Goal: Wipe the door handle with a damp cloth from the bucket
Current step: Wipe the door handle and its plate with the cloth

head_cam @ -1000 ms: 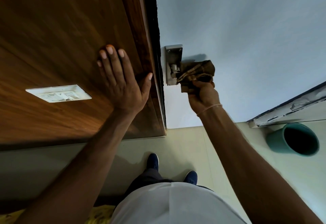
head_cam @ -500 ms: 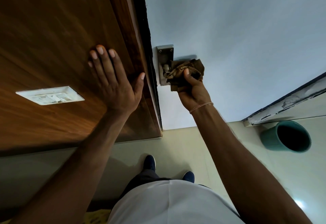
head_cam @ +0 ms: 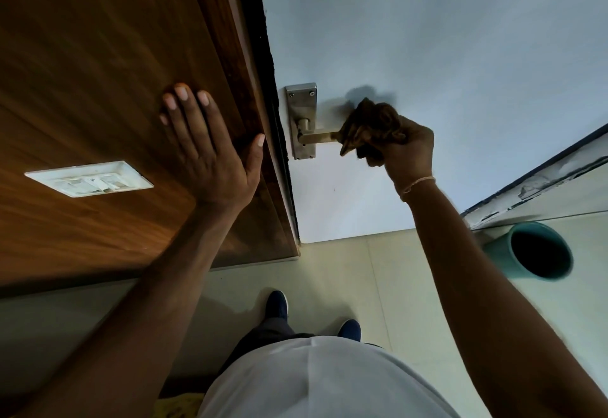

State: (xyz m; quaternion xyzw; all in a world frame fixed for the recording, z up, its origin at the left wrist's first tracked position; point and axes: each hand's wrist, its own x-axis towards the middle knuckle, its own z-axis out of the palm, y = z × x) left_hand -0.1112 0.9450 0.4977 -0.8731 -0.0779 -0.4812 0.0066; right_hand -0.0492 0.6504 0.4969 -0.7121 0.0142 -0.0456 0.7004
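The door handle (head_cam: 317, 137) is a metal lever that juts from a steel backplate (head_cam: 301, 120) on the pale door (head_cam: 427, 39), close to the door's edge. Its outer end is wrapped in the brown cloth (head_cam: 368, 128), and the inner stretch next to the backplate is bare. The right hand (head_cam: 406, 149) has its grip clamped on the cloth, fingers curled tight around the bunched fabric and the lever end inside it. The left hand (head_cam: 210, 151) lies flat and spread on the wooden panel (head_cam: 98, 88) beside the door's edge, its grip apart and holding nothing. A white switch plate (head_cam: 88, 179) sits on that panel, near the left hand. The teal bucket (head_cam: 533, 251) stands on the floor (head_cam: 345, 269) to the right, well apart from the handle.

From here, the bunched cloth looks likely to slide off the lever's end if the pull runs outward, and the stretch near the backplate may go unwiped. Pressing down while rubbing could turn the lever and let the door swing. Drips from a wet cloth could make the tiles slippery near the shoes (head_cam: 276, 304).

Count: one handle, one backplate, one cloth, one bucket, one switch plate, two hands, two shoes.
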